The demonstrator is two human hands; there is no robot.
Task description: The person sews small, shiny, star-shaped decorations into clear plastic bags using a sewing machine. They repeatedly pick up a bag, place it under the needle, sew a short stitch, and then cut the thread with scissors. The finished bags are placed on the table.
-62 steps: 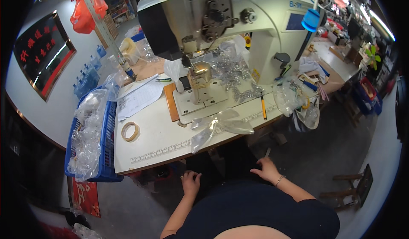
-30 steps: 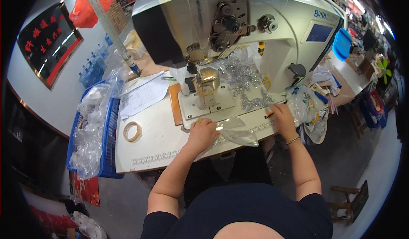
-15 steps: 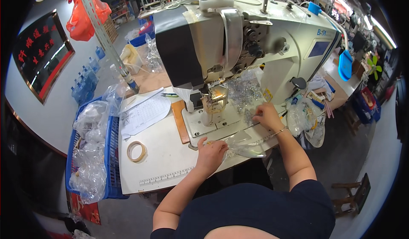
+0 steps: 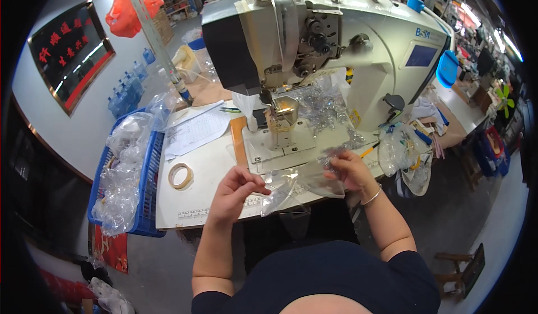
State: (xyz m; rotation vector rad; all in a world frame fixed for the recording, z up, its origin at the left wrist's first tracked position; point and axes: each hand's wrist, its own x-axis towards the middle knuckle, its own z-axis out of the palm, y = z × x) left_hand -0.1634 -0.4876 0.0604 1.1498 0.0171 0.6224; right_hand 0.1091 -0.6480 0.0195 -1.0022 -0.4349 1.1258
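Clear plastic film (image 4: pixel 279 189) lies at the front edge of the white table (image 4: pixel 210 193), left hand (image 4: pixel 231 193) bunched at its left side, grip unclear, right hand (image 4: pixel 353 171) pinching small shiny pieces (image 4: pixel 332 154) above it, blue basket (image 4: pixel 148 196) alongside containing crumpled clear plastic (image 4: pixel 119 186)

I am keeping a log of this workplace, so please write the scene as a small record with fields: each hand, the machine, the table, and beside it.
Left hand: fingertips at the left side of a clear plastic piece; grip unclear
Right hand: fingers holding small silvery pieces
Machine: white sewing machine, dark front cover, screen at right
White table: tape roll and paper sheet at left; silvery pile under the machine arm
Beside table: blue basket holding crumpled clear plastic
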